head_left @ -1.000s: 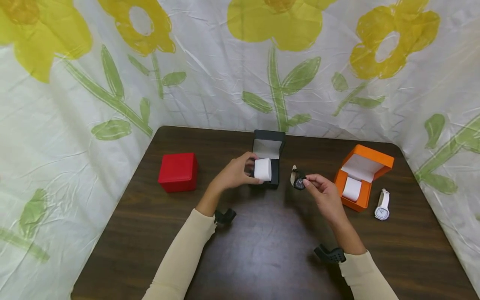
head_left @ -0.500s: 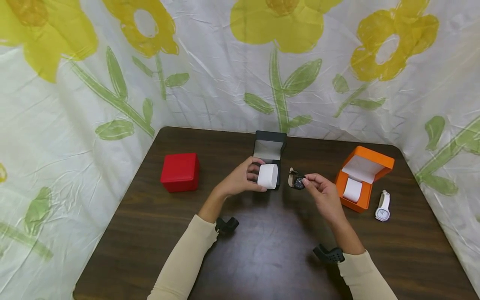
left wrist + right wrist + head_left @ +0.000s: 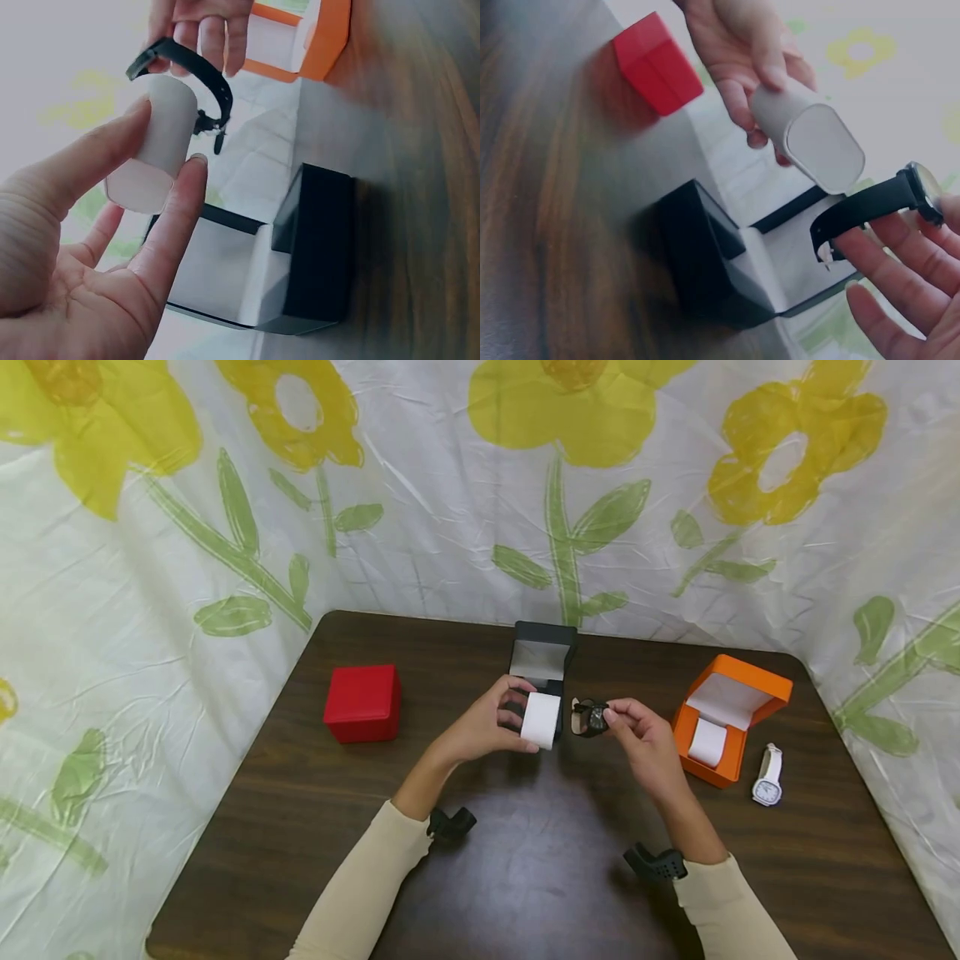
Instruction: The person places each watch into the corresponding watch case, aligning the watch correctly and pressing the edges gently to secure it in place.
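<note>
In the head view my left hand [image 3: 480, 727] grips a white watch cushion [image 3: 541, 721] between thumb and fingers, raised in front of the black watch box [image 3: 540, 660], whose lid stands up. My right hand [image 3: 648, 747] pinches a black wristwatch [image 3: 597, 718] by its case, just right of the cushion. The left wrist view shows the watch's black strap [image 3: 196, 60] curved close beside the cushion's end [image 3: 169, 124]. In the right wrist view the strap [image 3: 870, 204] hangs curved and unfastened near the cushion's flat end [image 3: 825, 146]. Whether they touch cannot be told.
A closed red box [image 3: 362, 703] sits left on the dark wooden table [image 3: 300, 827]. To the right, an open orange watch box [image 3: 708, 768] holds a white cushion [image 3: 707, 742]. Beside it lies a white wristwatch [image 3: 767, 777]. A flower-printed cloth [image 3: 420, 527] hangs behind.
My left hand has brought the cushion from over the black box toward the front and right, tilting it. The black watch has moved slightly left and turned, narrowing the gap between them.
</note>
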Available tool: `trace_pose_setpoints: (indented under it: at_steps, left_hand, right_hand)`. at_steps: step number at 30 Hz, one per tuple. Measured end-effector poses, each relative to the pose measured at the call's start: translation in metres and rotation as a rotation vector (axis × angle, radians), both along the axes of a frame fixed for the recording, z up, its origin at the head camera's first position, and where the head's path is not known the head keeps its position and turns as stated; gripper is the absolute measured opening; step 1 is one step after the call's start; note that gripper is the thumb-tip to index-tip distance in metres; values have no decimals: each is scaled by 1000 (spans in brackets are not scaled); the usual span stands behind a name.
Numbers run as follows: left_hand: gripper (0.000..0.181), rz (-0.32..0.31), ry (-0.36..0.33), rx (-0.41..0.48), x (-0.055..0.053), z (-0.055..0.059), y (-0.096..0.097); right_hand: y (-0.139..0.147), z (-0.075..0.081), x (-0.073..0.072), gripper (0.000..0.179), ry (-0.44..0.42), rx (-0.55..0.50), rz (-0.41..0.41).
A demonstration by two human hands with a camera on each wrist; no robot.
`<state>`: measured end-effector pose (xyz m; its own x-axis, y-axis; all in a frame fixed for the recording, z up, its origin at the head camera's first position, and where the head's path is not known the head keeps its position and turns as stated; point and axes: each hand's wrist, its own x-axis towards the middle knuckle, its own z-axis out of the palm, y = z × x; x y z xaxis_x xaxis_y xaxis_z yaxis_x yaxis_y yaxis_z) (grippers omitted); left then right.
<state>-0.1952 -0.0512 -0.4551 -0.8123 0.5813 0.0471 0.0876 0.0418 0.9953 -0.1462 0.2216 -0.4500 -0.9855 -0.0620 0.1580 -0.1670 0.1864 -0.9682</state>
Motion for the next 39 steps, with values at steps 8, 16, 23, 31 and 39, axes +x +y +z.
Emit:
trace_pose_setpoints:
  at_steps: [8, 16, 23, 31, 39]
  left_hand:
    - [82, -71, 49, -6, 9, 10, -2]
    - [82, -59, 54, 2, 14, 13, -2]
    - [81, -4, 77, -21, 19, 13, 0]
    - [83, 80, 140, -36, 23, 11, 2]
    - [82, 134, 171, 11, 24, 8, 4]
  right_hand:
    - [-6, 8, -2, 25, 57, 103, 32]
    - [-16, 17, 1, 22, 67, 198, 63]
    - [-23, 21, 3, 19, 91, 162, 96]
    - [-31, 19, 2, 19, 107, 131, 105]
    - [-36, 21, 2, 20, 76, 135, 96]
